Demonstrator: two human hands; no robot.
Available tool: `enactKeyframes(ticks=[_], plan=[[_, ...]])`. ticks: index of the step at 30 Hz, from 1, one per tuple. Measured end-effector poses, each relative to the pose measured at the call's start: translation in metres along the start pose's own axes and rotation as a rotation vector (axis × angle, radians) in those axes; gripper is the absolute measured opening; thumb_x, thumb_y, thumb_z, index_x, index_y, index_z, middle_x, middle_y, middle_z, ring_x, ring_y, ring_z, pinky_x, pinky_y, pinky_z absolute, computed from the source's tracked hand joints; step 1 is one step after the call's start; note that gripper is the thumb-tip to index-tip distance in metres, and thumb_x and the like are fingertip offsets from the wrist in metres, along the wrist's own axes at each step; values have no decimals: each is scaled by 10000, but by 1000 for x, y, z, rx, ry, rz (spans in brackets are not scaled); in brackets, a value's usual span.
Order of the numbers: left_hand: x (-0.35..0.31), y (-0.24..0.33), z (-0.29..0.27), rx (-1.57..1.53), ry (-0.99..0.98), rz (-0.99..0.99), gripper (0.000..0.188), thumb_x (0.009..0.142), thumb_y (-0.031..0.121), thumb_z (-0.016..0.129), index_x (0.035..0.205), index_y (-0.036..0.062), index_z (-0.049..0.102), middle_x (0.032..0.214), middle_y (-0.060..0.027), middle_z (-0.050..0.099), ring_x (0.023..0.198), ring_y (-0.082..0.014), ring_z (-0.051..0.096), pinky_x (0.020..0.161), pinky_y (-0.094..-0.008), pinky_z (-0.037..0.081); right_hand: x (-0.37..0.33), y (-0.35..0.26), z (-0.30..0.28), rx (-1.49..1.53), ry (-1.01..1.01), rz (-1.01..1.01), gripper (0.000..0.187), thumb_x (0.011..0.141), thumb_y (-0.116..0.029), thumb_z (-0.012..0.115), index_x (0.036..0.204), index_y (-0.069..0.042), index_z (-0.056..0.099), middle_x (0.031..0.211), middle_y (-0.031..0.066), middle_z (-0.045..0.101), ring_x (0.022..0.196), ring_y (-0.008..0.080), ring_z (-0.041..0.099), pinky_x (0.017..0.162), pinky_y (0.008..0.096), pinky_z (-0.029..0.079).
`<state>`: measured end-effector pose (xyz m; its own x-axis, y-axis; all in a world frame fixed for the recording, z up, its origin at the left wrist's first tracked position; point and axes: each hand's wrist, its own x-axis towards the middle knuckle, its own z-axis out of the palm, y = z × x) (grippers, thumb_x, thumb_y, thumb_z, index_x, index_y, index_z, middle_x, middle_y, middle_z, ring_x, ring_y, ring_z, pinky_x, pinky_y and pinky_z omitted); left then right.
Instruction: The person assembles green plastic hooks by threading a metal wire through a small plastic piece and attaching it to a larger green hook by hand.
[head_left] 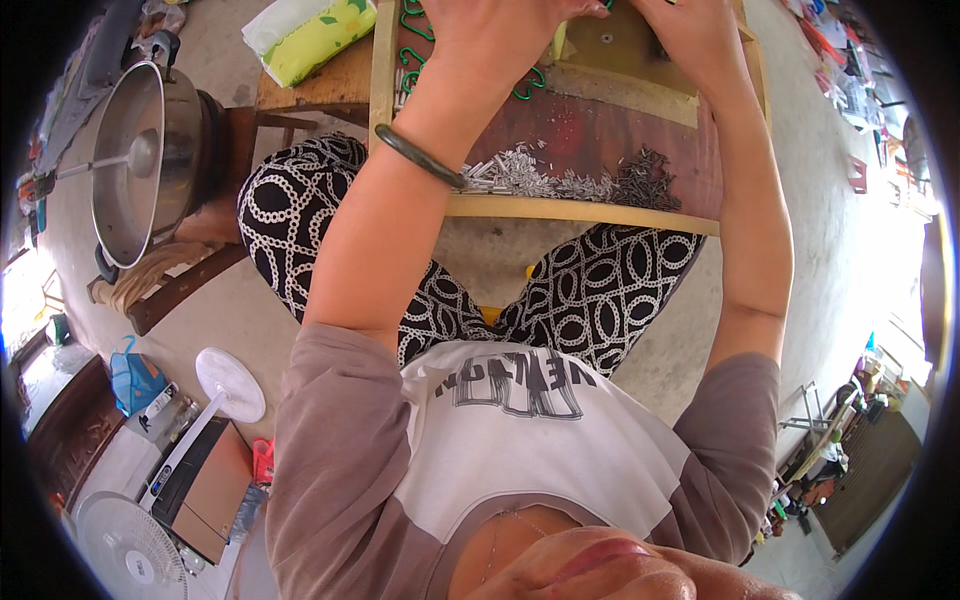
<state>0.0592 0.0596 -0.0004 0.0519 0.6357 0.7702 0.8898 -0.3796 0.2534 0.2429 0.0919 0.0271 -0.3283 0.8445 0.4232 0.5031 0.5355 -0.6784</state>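
Green wire pcs: bent, in the far-L part of the tray, by the L forearm; partly hidden.
Metal pins: two heaps along the near rim, pale at L, dark at R, touching where they meet.
Tray: shallow, wood-rimmed, above the wearer's knees; support n/v.
L hand: over the tray's far half, cut by upper edge; opening and grip can't be told.
R hand: same, nearer the R rim; fingers mostly out of frame, hold can't be told.
Risk: pale & dark pins could mix if a forearm brushes the join; a tipped tray could spill them over the low near rim.
Count: hands 2; tray 1; pin heaps 2 (pins too many to count); wire pcs min. 3; bangle 1, L wrist.
Surrounds, L: 1 soft pack on a wooden bench; 1 metal pot.
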Motion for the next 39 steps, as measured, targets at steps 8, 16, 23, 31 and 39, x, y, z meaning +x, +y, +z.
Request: enactKeyframes(ticks=[8, 16, 23, 31, 39], plan=[[-1, 0, 1, 10, 10, 0, 637, 576, 395, 929, 1012, 58, 611, 977, -106, 604, 1016, -305, 557, 965, -441, 392, 7, 4, -3, -39, -84, 33, 256, 884, -39, 731, 1130, 12, 682, 995, 117, 750, 949, 172, 707, 864, 317, 539], [0, -1, 1, -8, 23, 16, 623, 585, 386, 923, 1009, 58, 607, 977, -109, 604, 1015, -314, 555, 960, -447, 393, -2, 2, -1, -326, 24, -249, 313, 873, -56, 734, 1178, -9, 685, 1102, 177, 722, 1024, 356, 692, 899, 397, 538], [0, -1, 0, -15, 11, 21, 608, 602, 413, 893, 993, 52, 600, 949, -114, 593, 997, -318, 553, 957, -452, 391, -14, 0, 4, -489, 147, -469, 244, 822, -43, 754, 1050, -44, 668, 1167, 140, 649, 1012, 381, 653, 868, 437, 526], [0, -1, 1, -25, 20, 26, 592, 596, 408, 890, 970, 51, 601, 938, -115, 589, 992, -320, 554, 954, -453, 391, -5, -5, 6, -589, 141, -627, 167, 791, -12, 730, 931, -38, 643, 1103, 127, 646, 961, 345, 649, 832, 435, 513], [-1, -2, 2, -3, 12, 22, 559, 590, 328, 921, 983, 73, 616, 948, -102, 608, 984, -305, 569, 942, -443, 391, -1, -16, 2, -617, 66, -603, 144, 799, -24, 711, 929, -35, 651, 1099, 120, 649, 957, 349, 639, 833, 433, 496]])
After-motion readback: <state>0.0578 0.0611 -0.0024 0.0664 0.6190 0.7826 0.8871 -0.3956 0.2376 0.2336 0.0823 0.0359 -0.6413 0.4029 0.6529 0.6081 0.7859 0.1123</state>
